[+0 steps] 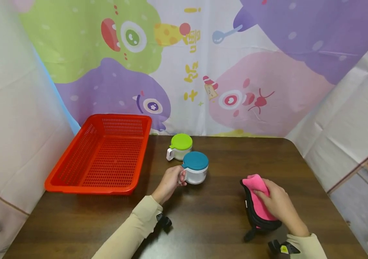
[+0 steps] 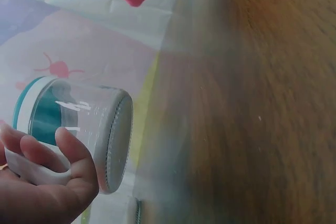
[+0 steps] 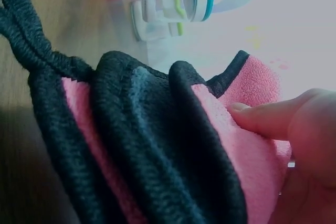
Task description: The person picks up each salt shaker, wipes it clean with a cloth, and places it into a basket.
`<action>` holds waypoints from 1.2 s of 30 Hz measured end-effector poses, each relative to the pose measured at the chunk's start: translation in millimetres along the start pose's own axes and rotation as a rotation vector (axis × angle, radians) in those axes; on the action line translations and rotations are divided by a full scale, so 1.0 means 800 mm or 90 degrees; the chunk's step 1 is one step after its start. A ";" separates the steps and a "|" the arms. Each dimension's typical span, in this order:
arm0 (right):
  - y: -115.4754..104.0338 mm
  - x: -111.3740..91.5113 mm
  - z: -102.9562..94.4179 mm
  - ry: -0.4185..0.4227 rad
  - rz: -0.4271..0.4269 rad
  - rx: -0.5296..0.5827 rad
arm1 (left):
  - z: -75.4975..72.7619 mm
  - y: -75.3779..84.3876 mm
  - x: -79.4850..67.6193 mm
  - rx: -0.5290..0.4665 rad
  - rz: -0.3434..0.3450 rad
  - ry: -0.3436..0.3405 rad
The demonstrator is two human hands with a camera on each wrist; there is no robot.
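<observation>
My left hand [image 1: 170, 182] grips the white handle of a clear seasoning jar with a teal lid [image 1: 196, 169]. In the left wrist view the fingers curl through the handle, and the clear body of the jar [image 2: 84, 124] shows beside them. Just behind it stands a similar jar with a lime green lid [image 1: 181, 144], its handle pointing left. To the right, my right hand [image 1: 279, 203] holds a folded pink cloth with black edging [image 1: 259, 201]. The right wrist view shows the thumb pressing on its pink side, with a black loop at one corner.
A red perforated plastic basket [image 1: 112, 158] sits at the back left of the brown wooden table [image 1: 216, 223]. Behind the table's far edge hangs a curtain with cartoon monsters [image 1: 187, 68]. Pale fabric walls close in both sides.
</observation>
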State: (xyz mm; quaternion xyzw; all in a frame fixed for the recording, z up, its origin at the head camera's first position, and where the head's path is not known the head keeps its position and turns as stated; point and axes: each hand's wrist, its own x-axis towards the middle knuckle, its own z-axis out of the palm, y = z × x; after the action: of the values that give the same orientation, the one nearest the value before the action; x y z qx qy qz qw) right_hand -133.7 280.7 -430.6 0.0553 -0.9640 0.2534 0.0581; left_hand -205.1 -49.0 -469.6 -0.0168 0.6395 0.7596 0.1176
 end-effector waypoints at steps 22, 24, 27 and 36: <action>-0.010 0.005 -0.003 0.056 -0.019 0.023 | 0.007 0.016 -0.011 -0.067 0.037 0.021; -0.011 0.005 -0.003 0.063 -0.021 0.026 | 0.008 0.017 -0.013 -0.074 0.038 0.024; -0.014 0.006 -0.002 0.070 -0.032 0.034 | 0.009 0.019 -0.015 -0.079 0.041 0.024; -0.020 0.015 -0.001 0.108 -0.083 0.041 | 0.012 0.029 -0.019 -0.082 0.037 0.033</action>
State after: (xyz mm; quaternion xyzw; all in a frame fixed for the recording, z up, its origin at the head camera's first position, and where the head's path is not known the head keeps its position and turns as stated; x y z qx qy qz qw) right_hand -143.0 266.4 -420.7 0.0979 -0.9414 0.2835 0.1541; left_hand -193.5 -45.6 -442.6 -0.0257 0.5922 0.8017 0.0775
